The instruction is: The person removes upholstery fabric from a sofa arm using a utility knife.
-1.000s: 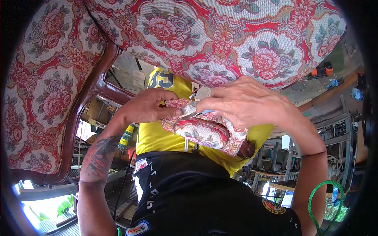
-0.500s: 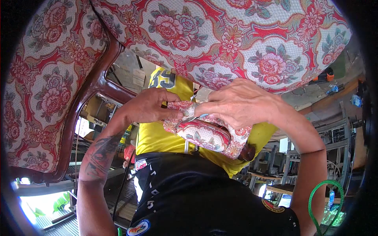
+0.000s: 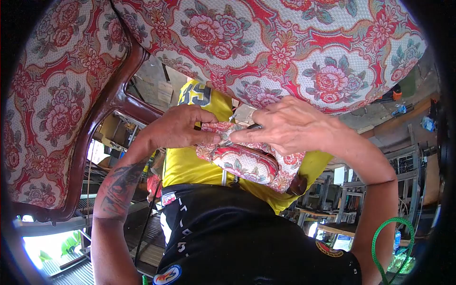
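Observation:
A small padded piece [image 3: 244, 164] covered in floral fabric rests over the yellow shorts on my lap. My left hand [image 3: 183, 128] pinches the fabric at its upper left end. Beside it, my right hand [image 3: 285, 128] is closed around a small metal tool [image 3: 228, 137], whose tip meets the fabric close to my left fingertips. Most of the tool is hidden by my right fingers. Above both hands spreads a large floral upholstered cushion [image 3: 280, 57].
A dark red polished wooden frame [image 3: 111, 102] borders another floral panel [image 3: 57, 109] on the left. Metal racks [image 3: 380, 175] stand at the right. A green cord [image 3: 394, 221] loops at lower right. Small items lie on the floor at upper right.
My right fingers have shifted slightly on the tool, and its metal tip is angled differently against the fabric. My left hand keeps its pinch in nearly the same place.

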Demonstrator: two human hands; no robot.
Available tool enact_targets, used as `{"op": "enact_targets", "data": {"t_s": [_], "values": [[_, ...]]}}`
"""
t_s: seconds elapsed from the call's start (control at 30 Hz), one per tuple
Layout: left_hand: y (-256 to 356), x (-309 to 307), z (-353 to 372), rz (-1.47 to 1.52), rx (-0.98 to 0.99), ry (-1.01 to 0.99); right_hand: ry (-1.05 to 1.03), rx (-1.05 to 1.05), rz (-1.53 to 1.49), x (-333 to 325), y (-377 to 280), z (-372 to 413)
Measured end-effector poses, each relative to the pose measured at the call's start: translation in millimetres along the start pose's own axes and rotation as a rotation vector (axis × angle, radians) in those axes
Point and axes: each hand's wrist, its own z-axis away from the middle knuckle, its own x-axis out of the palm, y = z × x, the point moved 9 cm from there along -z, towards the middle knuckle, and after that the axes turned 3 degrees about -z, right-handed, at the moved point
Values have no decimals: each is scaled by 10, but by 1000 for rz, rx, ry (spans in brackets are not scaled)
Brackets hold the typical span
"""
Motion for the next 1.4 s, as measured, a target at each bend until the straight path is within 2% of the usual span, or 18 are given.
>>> {"op": "enact_targets", "data": {"t_s": [0.13, 0.23, 0.33, 0.57, 0.67, 0.73, 0.77, 0.83, 0.87, 0.9, 0.97, 1.0, 1.07, 1.1, 1.13, 1.27, 1.37, 1.4], "values": [[14, -3, 7, -25, -9, 1, -3, -13, 14, 53, 2, 2], [8, -10, 22, -29, 31, 28, 56, -28, -120, -45, 21, -9], [31, -34, 19, -80, 53, 70, -101, 56, -87, 12, 81, 27], [5, -12, -15, -21, 92, 38, -6, 35, -18, -123, 33, 94], [63, -66, 23, -48, 186, 116, 68, 75, -28, -252, 16, 252], [-9, -43, 20, 183, 118, 95, 155, 181, -94, -351, 5, 410], [-13, -33, 27, 177, 127, 88, 161, 192, -90, -339, -58, 454], [32, -47, 55, 112, 194, 124, 486, 333, -228, -537, -65, 671], [52, -29, 75, 107, 202, 116, 597, 317, -243, -521, -80, 764], [0, -29, 96, 93, 130, 138, 604, 330, -241, -495, -168, 792], [15, -16, 180, 73, 69, 153, 779, 484, -553, -438, -305, 949], [158, -55, 246, -36, 105, 205, 693, 686, -849, -301, -410, 981], [219, -52, 295, -149, 149, 243, 794, 716, -1068, -154, -702, 931], [86, 20, 259, 82, 146, 216, 837, 764, -1142, -70, -836, 919], [-4, 69, 218, 311, 143, 183, 845, 827, -1157, -15, -959, 901], [-150, 123, 149, 371, 122, 157, 1017, 1018, -1237, 180, -1279, 766], [-105, 51, 124, 165, 130, 164, 1030, 1194, -1439, 446, -1528, 444], [-139, 132, 96, 157, 148, 128, 1034, 1212, -1311, 535, -1604, 295]]}}
